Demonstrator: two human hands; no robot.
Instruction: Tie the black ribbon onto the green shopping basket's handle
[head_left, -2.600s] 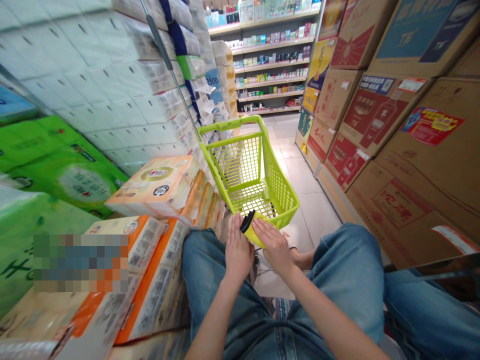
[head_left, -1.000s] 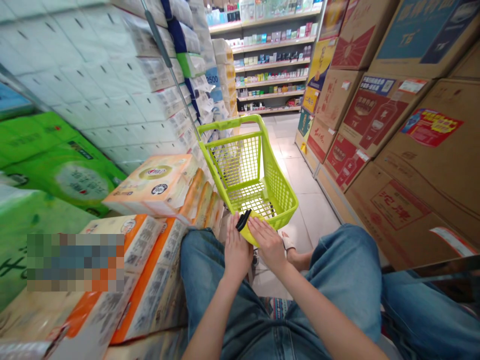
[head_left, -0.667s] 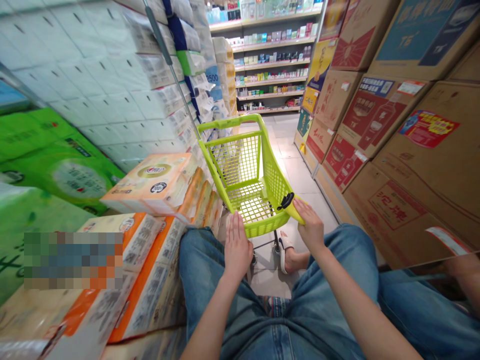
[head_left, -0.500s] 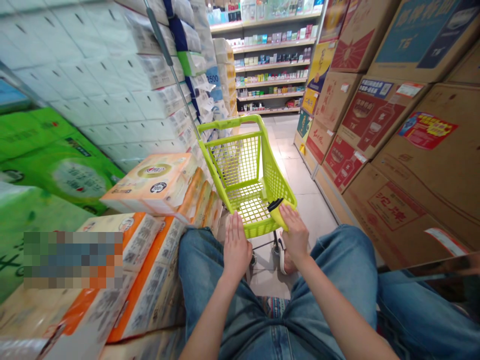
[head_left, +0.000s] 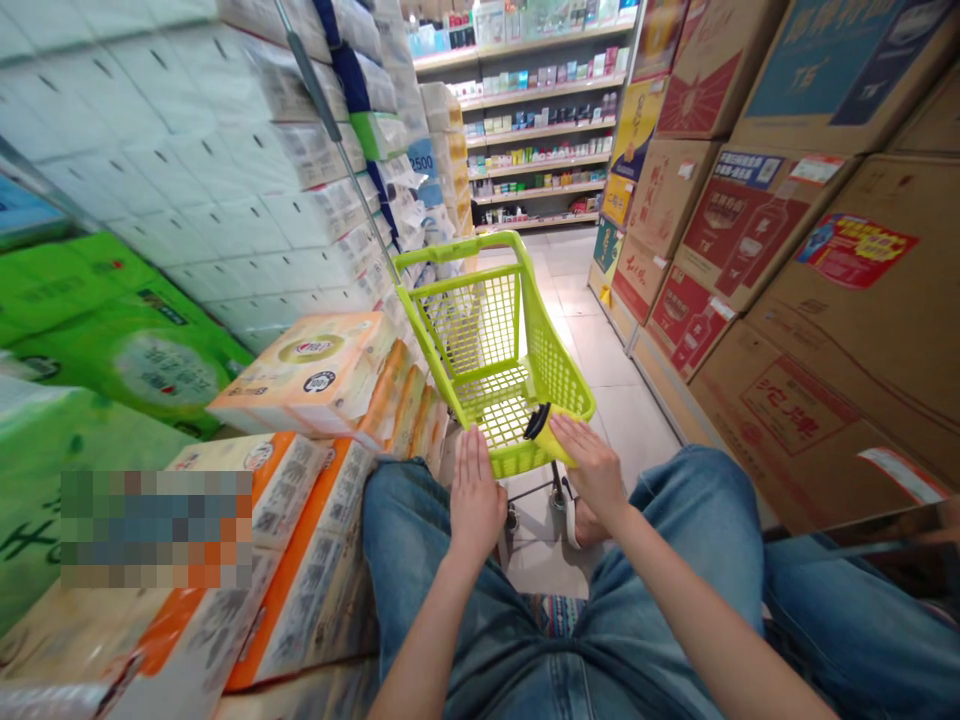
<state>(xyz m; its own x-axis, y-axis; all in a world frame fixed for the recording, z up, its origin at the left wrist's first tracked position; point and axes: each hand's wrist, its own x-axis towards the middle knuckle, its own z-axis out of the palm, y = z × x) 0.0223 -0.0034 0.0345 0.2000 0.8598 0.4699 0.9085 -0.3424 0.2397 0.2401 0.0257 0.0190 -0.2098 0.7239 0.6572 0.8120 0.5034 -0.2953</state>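
Observation:
A lime-green shopping basket cart (head_left: 559, 375) with a mesh wall stands in front of my knees. My left hand (head_left: 475, 500) lies palm down at its near left rim, fingers straight and close together, and seems to touch the rim. In my right hand (head_left: 589, 462) is a yellow object with a black end (head_left: 559, 437), held over the near right rim. The black end tilts toward the basket's inside; my fingers cover part of the yellow body, and its kind is unclear. Only mesh floor shows inside the basket.
Tissue packs (head_left: 304, 365) are stacked close on the left, with green packs (head_left: 150, 355) behind them. Cardboard boxes (head_left: 795, 400) line the right side. Goods fill the shelves (head_left: 540, 135) at the far end of the tiled aisle (head_left: 600, 350). Another denim-clad leg (head_left: 847, 610) shows at lower right.
The black end of the yellow object has swung slightly left and more upright as my right hand turned. My left hand stays at the rim. The view has shifted slightly.

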